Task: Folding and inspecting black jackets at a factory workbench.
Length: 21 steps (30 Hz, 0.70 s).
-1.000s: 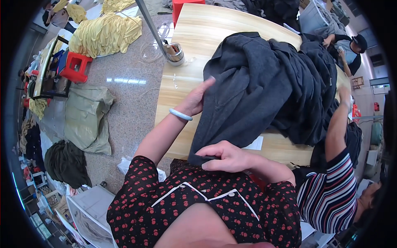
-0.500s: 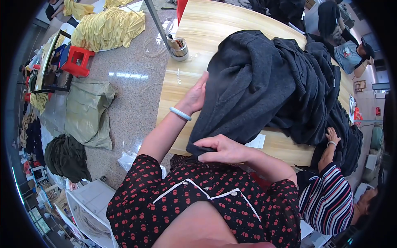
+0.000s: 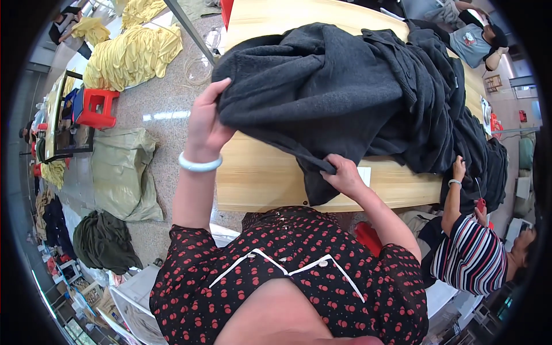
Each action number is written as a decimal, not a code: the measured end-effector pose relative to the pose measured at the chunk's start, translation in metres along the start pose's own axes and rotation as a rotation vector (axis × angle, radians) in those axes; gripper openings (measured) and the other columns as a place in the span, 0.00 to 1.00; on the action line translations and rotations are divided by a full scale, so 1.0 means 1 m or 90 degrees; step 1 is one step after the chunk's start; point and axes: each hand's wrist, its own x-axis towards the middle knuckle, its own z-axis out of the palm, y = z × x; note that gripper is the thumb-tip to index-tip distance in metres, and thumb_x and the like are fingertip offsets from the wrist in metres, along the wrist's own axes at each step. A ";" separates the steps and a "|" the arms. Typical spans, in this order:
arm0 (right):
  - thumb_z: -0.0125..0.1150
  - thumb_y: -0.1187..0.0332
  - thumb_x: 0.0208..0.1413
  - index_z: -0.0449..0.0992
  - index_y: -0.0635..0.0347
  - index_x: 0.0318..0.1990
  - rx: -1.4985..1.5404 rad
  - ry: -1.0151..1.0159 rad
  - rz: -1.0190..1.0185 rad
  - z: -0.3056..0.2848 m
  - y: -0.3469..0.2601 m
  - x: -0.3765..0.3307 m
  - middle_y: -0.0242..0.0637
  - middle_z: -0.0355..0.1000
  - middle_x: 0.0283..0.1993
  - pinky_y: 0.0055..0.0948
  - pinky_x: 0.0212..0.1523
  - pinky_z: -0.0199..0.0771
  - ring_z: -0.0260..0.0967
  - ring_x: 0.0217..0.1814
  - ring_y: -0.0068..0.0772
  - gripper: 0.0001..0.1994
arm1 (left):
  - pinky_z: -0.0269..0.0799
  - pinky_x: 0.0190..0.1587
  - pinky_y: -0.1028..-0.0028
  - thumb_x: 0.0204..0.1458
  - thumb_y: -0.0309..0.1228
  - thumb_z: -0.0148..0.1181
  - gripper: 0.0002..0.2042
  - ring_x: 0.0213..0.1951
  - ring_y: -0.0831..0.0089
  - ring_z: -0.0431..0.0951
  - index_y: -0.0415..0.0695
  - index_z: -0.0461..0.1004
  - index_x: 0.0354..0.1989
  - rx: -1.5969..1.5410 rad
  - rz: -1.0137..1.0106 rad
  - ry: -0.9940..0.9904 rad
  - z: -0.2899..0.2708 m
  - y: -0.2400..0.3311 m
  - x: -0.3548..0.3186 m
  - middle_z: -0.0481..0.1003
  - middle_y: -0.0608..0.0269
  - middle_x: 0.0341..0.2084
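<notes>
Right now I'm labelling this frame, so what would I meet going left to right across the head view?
Red stool, left hand, right hand, a co-worker's braceleted hand, another co-worker's black cap.

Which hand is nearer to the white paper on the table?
Right. The right hand is close beside the white paper, pinching dark cloth; the left hand is farther from the paper, toward the upper left.

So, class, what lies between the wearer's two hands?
Dark cloth: in the head view, it stretches from the left hand to the right hand, with table showing below its edge.
</notes>
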 end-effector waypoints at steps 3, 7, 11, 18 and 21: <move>0.57 0.73 0.36 0.69 0.63 0.33 -0.154 -0.158 0.097 -0.002 0.042 -0.024 0.48 0.69 0.32 0.37 0.38 0.67 0.66 0.38 0.50 0.12 | 0.66 0.50 0.67 0.51 0.27 0.45 0.15 0.44 0.63 0.71 0.33 0.63 0.47 0.203 0.117 0.023 0.038 -0.007 -0.039 0.71 0.49 0.40; 0.55 0.76 0.32 0.71 0.61 0.36 -0.226 -0.102 0.116 -0.068 0.027 -0.007 0.47 0.69 0.37 0.37 0.42 0.66 0.66 0.43 0.47 0.16 | 0.65 0.45 0.75 0.47 0.24 0.51 0.14 0.40 0.75 0.71 0.35 0.67 0.44 0.773 -0.053 -0.027 0.024 -0.008 -0.082 0.73 0.55 0.36; 0.64 0.62 0.37 0.72 0.60 0.35 -0.372 -0.646 0.116 -0.084 -0.011 0.032 0.46 0.70 0.32 0.34 0.40 0.67 0.68 0.38 0.43 0.17 | 0.65 0.41 0.79 0.47 0.26 0.51 0.12 0.35 0.81 0.69 0.37 0.69 0.41 0.901 -0.153 -0.034 -0.066 -0.058 -0.080 0.74 0.63 0.33; 0.48 0.71 0.46 0.69 0.61 0.33 -0.298 -0.209 -0.369 0.024 -0.059 0.209 0.44 0.67 0.30 0.37 0.37 0.67 0.65 0.37 0.46 0.07 | 0.66 0.36 0.72 0.47 0.28 0.48 0.09 0.31 0.74 0.71 0.35 0.69 0.34 0.864 -0.116 0.111 -0.114 -0.103 -0.126 0.73 0.52 0.26; 0.49 0.73 0.43 0.69 0.57 0.37 -0.510 -0.237 -0.346 0.096 0.011 0.255 0.42 0.65 0.37 0.37 0.39 0.68 0.64 0.43 0.44 0.10 | 0.65 0.36 0.69 0.47 0.30 0.50 0.10 0.30 0.70 0.72 0.36 0.69 0.33 0.865 -0.069 0.104 -0.126 -0.116 -0.141 0.72 0.48 0.25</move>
